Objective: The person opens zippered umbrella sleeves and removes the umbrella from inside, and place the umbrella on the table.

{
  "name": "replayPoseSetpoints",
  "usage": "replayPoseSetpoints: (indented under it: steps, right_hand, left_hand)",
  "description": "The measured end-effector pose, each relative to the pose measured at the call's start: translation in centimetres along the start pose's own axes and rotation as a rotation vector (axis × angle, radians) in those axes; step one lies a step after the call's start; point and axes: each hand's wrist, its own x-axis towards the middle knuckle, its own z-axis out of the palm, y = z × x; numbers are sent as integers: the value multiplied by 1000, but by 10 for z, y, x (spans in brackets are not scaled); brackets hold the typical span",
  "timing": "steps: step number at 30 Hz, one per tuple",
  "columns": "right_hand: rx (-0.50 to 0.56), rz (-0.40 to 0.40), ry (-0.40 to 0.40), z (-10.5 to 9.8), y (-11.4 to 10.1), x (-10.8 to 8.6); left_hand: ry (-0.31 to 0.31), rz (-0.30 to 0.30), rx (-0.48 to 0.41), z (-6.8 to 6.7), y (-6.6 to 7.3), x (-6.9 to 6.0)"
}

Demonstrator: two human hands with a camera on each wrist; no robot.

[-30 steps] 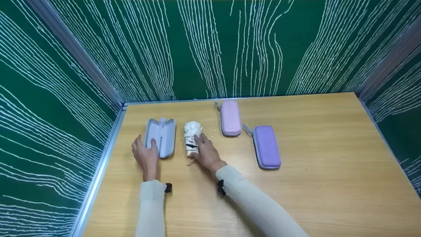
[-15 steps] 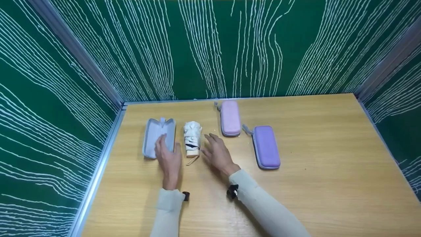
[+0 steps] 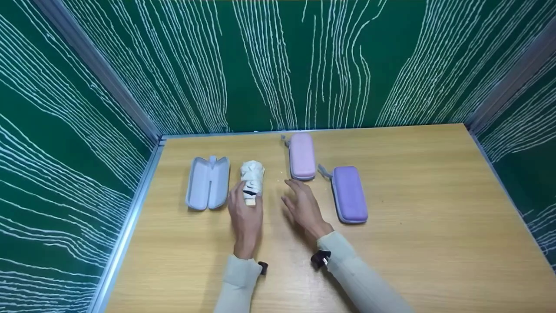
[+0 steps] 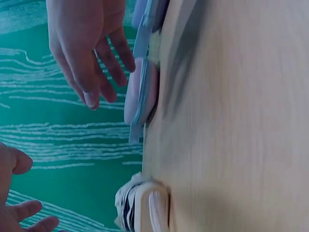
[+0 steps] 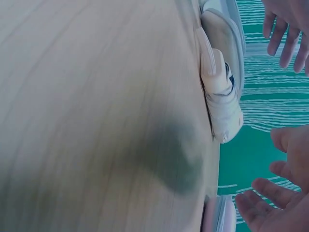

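Note:
A folded white umbrella (image 3: 253, 171) with a dark band lies on the table. Over its lower end hovers my left hand (image 3: 246, 219), fingers spread to either side; the left wrist view shows that hand (image 4: 17, 193) apart from the umbrella (image 4: 142, 205). My right hand (image 3: 305, 211) hangs open and empty between the umbrella and the purple case (image 3: 350, 194). An opened pale grey-blue case (image 3: 198, 182) lies left of the umbrella. In the right wrist view the umbrella (image 5: 224, 113) lies beside the opened case, away from my right hand (image 5: 282, 188).
A closed pink case (image 3: 302, 155) stands near the table's back edge, behind my right hand. Small white crumbs lie between it and the umbrella. Green walls with white lines surround the wooden table (image 3: 434, 195) at the back and sides.
My right hand has let go of the umbrella and moved right. My left hand has left the opened case and moved right, over the umbrella's lower end.

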Motion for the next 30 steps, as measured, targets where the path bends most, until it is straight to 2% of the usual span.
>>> replayPoseSetpoints:
  steps: [7,13,19,26,30]
  right_hand:
    - [23,22,43,-15,6,-3]
    - [30,10,83,-30,14,-7]
    - [59,51,108,-44,23,-9]
    - [55,105,130,-58,31,-12]
    - [38,97,159,-63,35,-14]
  left_hand:
    - [-41,-1,0,12,14,-15]
    - [-68,70,8,25,23,-28]
    - [-112,122,1,39,31,-41]
    - [-204,122,10,51,41,-52]
    - [-240,114,20,57,47,-57]
